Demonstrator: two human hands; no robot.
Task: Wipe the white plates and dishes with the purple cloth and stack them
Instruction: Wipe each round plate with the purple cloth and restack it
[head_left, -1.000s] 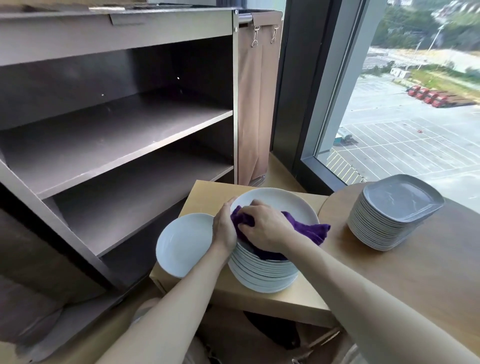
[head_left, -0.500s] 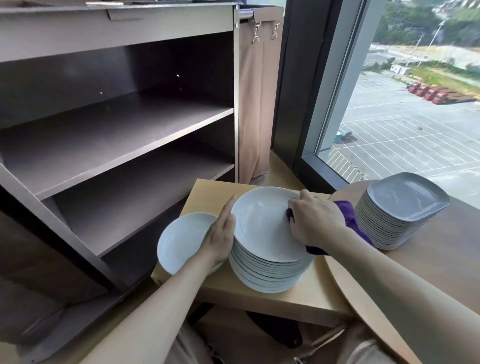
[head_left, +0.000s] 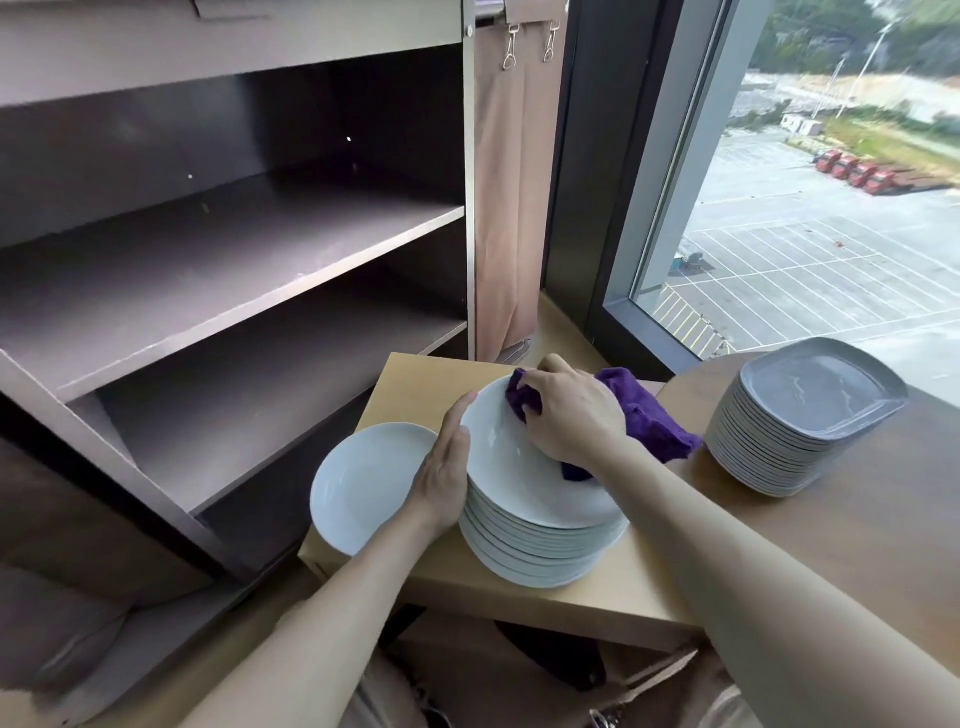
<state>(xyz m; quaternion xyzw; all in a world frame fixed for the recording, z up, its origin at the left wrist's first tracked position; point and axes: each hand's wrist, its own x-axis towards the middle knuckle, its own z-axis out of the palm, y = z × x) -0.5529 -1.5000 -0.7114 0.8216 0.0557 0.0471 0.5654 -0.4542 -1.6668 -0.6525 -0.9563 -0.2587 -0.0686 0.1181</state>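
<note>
Fingers (head_left: 458, 418) of the left hand (head_left: 447, 470), beside the lone plate (head_left: 363, 483) at the bench's (head_left: 415, 382) left edge, are laid straight against the top plate (head_left: 511, 467); the purple cloth (head_left: 647, 415) is gripped on it by the right hand (head_left: 574, 421). Wiping seems underway; stacking leftward is needed next.

Right hand (head_left: 571, 415) presses purple cloth (head_left: 649, 415) onto top plate (head_left: 509, 462); left hand (head_left: 447, 467) steadies the stack (head_left: 540, 545).

Single plate (head_left: 363, 483) left of plate stack (head_left: 540, 540) — cloth (head_left: 649, 415) on top.
</note>
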